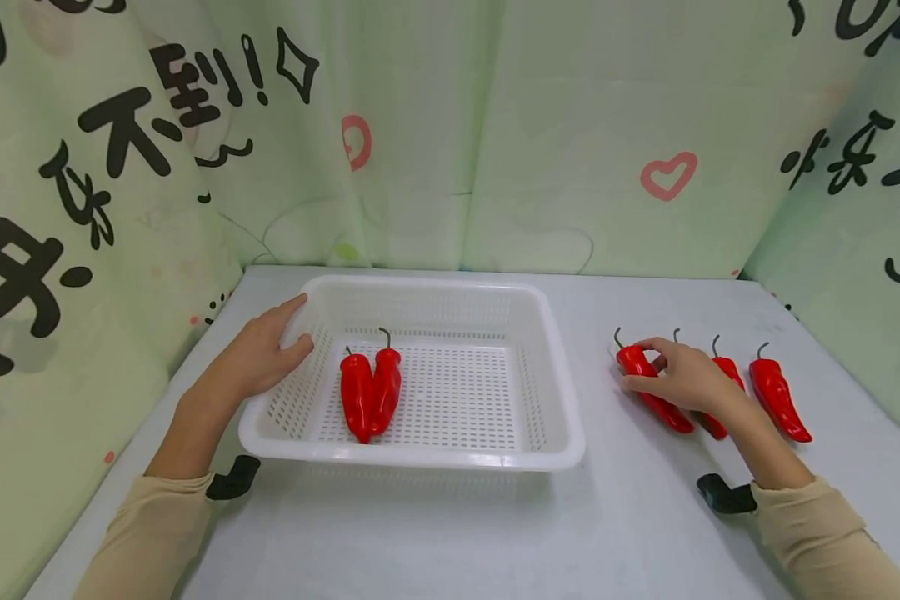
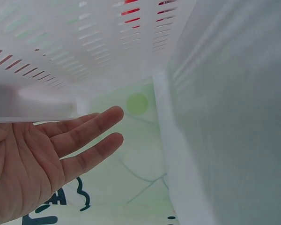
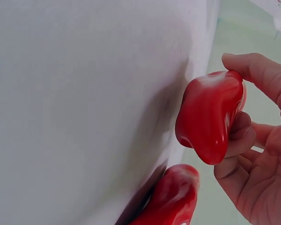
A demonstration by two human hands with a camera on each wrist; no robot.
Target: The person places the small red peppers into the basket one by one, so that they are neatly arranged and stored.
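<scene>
My right hand (image 1: 682,379) pinches a shiny red chili pepper (image 1: 660,398) between thumb and fingers, at the left end of a row of peppers. The right wrist view shows the thumb on one side of this pepper (image 3: 208,117) and curled fingers on the other. Whether it touches the table is unclear. My left hand (image 1: 264,350) is at the left rim of a white perforated plastic basket (image 1: 420,457), its fingers (image 2: 91,133) straight in the left wrist view. Two red peppers (image 1: 357,396) lie side by side inside the basket, left of its middle.
Right of the held pepper lie more red peppers, one (image 1: 711,425) partly under my right hand, another (image 1: 729,371) partly hidden by it, and one (image 1: 778,400) at the far right. A pale green printed curtain (image 1: 555,167) stands behind the white table (image 1: 450,533).
</scene>
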